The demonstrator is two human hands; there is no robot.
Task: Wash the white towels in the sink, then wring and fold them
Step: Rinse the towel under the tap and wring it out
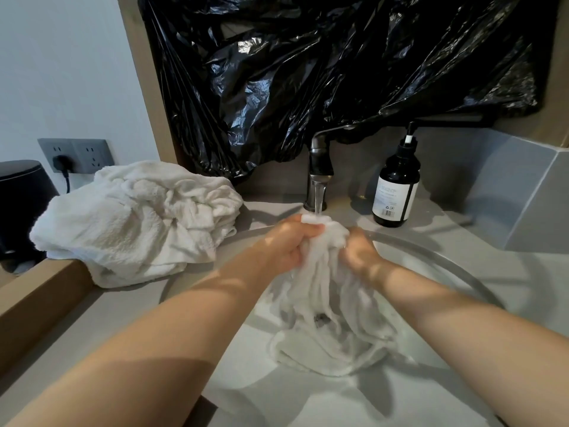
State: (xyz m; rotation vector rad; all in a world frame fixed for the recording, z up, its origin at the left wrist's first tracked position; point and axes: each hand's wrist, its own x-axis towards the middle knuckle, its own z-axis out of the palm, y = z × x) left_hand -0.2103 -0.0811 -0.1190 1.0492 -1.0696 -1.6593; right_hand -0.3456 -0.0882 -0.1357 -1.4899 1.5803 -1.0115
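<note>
Both my left hand (286,241) and right hand (358,251) clench the bunched wet towel (323,303) under the running tap (318,167): washing step in hand; next, I judge, a counter-twist to wring.

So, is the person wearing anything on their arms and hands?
No. The left hand and right hand are bare, with no gloves or rings showing. Both forearms are bare too: no sleeves, watch or bracelet in view.
</note>
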